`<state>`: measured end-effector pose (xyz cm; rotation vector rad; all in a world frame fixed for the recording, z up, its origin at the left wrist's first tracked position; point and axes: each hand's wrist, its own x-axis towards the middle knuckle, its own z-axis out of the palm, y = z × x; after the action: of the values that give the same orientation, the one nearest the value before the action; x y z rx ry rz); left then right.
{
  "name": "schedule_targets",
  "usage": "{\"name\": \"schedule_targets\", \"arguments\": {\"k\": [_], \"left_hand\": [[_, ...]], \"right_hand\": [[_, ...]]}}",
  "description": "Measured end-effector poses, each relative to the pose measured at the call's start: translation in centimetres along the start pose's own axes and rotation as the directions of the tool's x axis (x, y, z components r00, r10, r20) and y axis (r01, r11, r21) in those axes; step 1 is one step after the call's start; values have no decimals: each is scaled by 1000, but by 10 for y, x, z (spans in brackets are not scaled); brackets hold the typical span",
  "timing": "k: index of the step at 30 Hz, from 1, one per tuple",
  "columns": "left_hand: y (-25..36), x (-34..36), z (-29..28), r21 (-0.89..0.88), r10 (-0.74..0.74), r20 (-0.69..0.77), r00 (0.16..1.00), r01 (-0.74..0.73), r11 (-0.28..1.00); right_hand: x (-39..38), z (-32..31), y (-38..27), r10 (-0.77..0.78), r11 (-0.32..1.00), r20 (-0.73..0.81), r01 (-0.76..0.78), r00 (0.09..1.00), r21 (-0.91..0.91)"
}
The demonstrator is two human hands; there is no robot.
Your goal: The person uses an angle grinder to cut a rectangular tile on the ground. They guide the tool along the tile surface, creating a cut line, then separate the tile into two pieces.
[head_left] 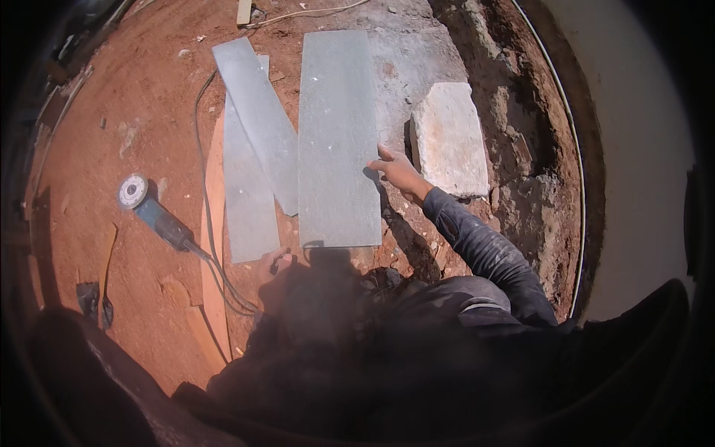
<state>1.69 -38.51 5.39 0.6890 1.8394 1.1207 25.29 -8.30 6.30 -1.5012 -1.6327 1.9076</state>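
Note:
A long grey-green stone slab [339, 134] lies lengthwise in front of me. My right hand [402, 176] is at its right edge, with thumb and forefinger stretched out and apart; a fingertip overlaps the edge, and a small shadow falls on the slab beneath it. My left hand [275, 267] is low, near the slab's lower left corner and the end of a narrower grey slab [248, 194]. Haze and shadow blur its fingers, so any hold is unclear. Another narrow slab [257, 112] lies slantwise across that one.
An angle grinder [158, 216] with a pale disc rests on reddish soil at left, its cable [201, 141] running beside a wooden board [216, 216]. A rough pale stone block [449, 138] sits right of my right hand. Beyond it are a rough trench [521, 149] and wall [633, 134].

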Motion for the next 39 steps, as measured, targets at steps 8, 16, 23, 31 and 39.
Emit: {"name": "schedule_targets", "arguments": {"k": [8,16,23,31,39], "left_hand": [[-26,21,18,38,-69,44,997,68,997],[-19,58,46,-138,-275,319,907,332,933],[44,42,47,-376,-238,490,838,450,810],[155,53,38,-505,-191,561,806,515,693],[160,63,52,-629,-53,712,700,670,394]], "right_hand": [[-123,54,40,-48,999,22,48,999,4],[-141,64,73,134,772,44,-132,990,622],[-158,51,-17,-178,928,-286,258,942,271],[-152,33,-90,-419,790,-394,542,818,285],[-126,39,-169,-636,736,-325,677,700,17]]}}
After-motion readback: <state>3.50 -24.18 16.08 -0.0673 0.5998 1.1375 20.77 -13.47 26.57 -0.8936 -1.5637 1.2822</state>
